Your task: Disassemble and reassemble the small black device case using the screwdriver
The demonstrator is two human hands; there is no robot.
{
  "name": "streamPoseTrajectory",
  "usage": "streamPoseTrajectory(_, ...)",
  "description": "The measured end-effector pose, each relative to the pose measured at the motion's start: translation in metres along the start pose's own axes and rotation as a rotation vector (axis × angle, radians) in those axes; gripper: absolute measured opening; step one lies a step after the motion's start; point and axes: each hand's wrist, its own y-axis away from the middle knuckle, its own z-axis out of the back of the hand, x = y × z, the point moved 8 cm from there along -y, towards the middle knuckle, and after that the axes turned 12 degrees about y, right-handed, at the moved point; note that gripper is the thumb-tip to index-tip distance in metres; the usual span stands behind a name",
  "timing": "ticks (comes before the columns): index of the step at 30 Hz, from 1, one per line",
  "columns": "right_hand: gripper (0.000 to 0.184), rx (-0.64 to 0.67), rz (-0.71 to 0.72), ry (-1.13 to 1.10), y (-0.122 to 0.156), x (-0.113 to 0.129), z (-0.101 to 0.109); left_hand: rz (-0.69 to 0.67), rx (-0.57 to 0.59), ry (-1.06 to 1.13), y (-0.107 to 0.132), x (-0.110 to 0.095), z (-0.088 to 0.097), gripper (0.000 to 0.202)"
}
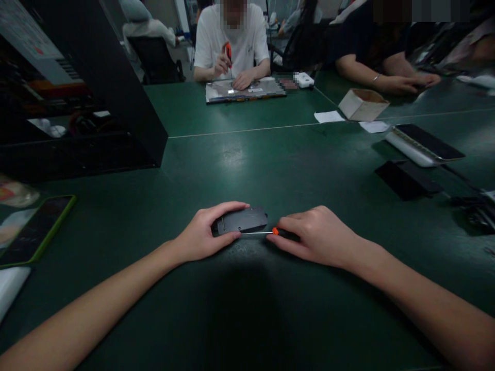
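Observation:
A small dark grey flat device [243,220] lies on the green table [247,170] in front of me. My left hand [204,234] grips its left end, with fingers along the top edge and the thumb under the near edge. My right hand [315,234] is closed on a screwdriver [270,232] with an orange collar and a black handle. Its thin metal shaft lies level and points left, with the tip touching the device's near edge by my left thumb.
A phone in a green case [36,229] lies at the left, below a big black cabinet [96,93]. A black block [406,178], a white flat device [423,144] and a small cardboard box [363,104] sit at the right. Across the table a person holds a screwdriver over a panel [245,91].

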Motion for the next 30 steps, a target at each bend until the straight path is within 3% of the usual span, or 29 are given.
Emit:
streamPoseTrajectory(17, 0.050, -0.145, -0.052, 0.055, 0.008, -0.027, 0.021, -0.070, -0.073, -0.039, 0.006, -0.002, 0.003, 0.048)
streamPoseTrajectory(25, 0.047, -0.085, 0.038, -0.008, -0.002, 0.000, -0.002, -0.083, -0.078, -0.061, 0.005, -0.003, 0.003, 0.048)
streamPoseTrajectory(30, 0.049, -0.162, 0.060, -0.011, -0.008, -0.005, -0.009, -0.063, -0.079, -0.085, 0.005, -0.001, 0.002, 0.049)
